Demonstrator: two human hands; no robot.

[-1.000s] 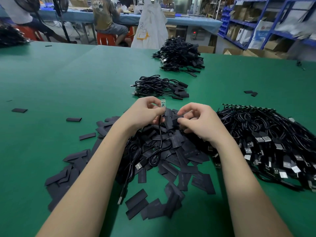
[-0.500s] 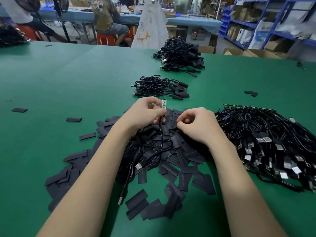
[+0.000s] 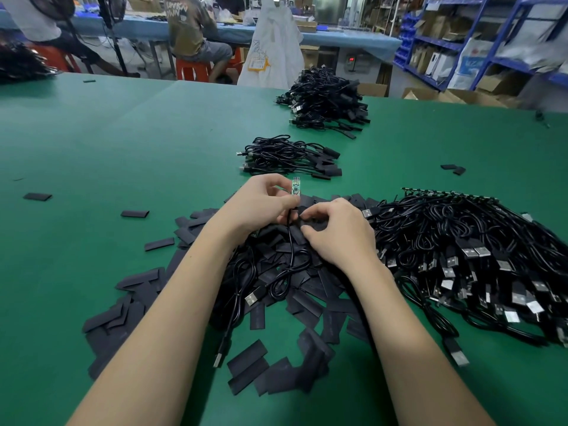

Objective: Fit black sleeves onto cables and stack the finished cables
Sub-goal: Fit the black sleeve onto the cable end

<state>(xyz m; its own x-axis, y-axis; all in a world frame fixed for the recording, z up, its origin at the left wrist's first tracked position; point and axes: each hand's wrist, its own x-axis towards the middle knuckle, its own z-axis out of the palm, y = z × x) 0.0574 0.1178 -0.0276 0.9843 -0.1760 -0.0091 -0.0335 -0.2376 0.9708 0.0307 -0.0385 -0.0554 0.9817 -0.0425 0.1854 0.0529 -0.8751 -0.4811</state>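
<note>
My left hand [image 3: 261, 204] pinches a black cable [image 3: 290, 241] just below its small green circuit board [image 3: 296, 187], which stands upright above my fingers. The cable trails down to a USB plug [image 3: 253, 298]. My right hand [image 3: 336, 232] rests with curled fingers on the heap of flat black sleeves [image 3: 276, 272], fingertips pinching at a sleeve [image 3: 307, 221] beside the cable. A small stack of sleeved cables [image 3: 290, 156] lies just beyond my hands.
A large bundle of bare cables [image 3: 470, 256] lies to the right. A bigger pile of finished cables [image 3: 325, 103] sits farther back. Loose sleeves [image 3: 135, 213] dot the green table [image 3: 92, 142]. People sit at a bench beyond the table's far edge.
My right hand has dropped lower and moved left onto the sleeve heap, closer to the cable. My left hand keeps the circuit board upright in nearly the same spot.
</note>
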